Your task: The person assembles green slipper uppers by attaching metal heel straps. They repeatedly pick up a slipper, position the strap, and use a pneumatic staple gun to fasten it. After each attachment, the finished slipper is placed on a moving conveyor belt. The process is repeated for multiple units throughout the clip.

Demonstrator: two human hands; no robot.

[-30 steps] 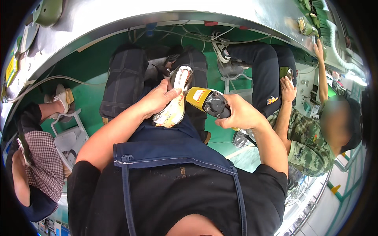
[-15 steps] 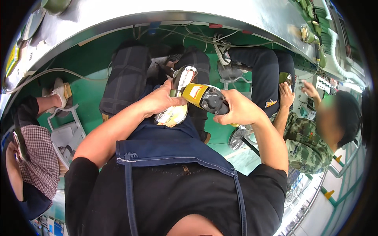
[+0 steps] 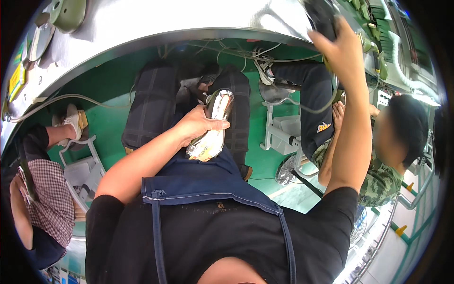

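My left hand (image 3: 201,124) grips an olive-green shoe upper over my lap. The shoe upper (image 3: 213,139) has its pale, crinkled underside facing up, and my thumb lies across it. My right hand (image 3: 343,49) is stretched far forward to the right, over the edge of the metal table. It is on a dark power tool (image 3: 321,19), smeared by motion; the thumb and fingers sit on either side of it. A thin hose (image 3: 324,106) loops down below that hand.
The metal table (image 3: 189,16) curves along the front. Olive shoe pieces (image 3: 68,14) lie at its far left. At right sits a co-worker (image 3: 378,165) in camouflage, close to my right arm; another person (image 3: 45,199) sits at left. Cables hang under the table; a stool (image 3: 281,128) stands right.
My right hand has carried the power tool from the shoe upper up and right to the table. My left hand still holds the shoe upper over my lap.
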